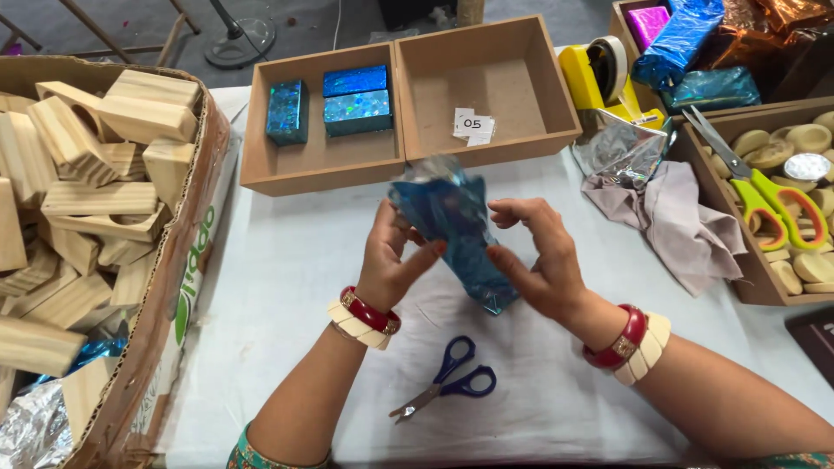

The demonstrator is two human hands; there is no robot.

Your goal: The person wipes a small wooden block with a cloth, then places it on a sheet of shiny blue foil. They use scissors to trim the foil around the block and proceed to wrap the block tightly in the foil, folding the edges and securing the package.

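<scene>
— What are the hands doing?

— Both are raised over the white table [287,260], grasping a block wrapped in shiny blue foil [456,230]. The left hand [391,256] pinches its left side with thumb and fingers; the right hand [534,256] closes on its right side, fingers curled over the foil. The block is tilted, its lower corner pointing towards the person.

— What lies beneath?

— Blue-handled scissors [452,382] lie on the table, just below the hands and apart from them, blades a little open.

— And behind?

— Two shallow wooden trays side by side. The left tray [261,130] holds three wrapped blue blocks [334,106]; the right tray [556,95] holds a small paper slip [473,126].

— To the sides?

— On the left, a cardboard box [174,287] is heaped with bare wooden blocks [95,165]. On the right sit a yellow tape dispenser [599,82], crumpled silver foil [621,148], a grey cloth [678,221], and a tray of round wooden pieces [795,139] with green-handled scissors [764,195] lying on top. Rolls of coloured foil [686,39] fill the far corner.
</scene>
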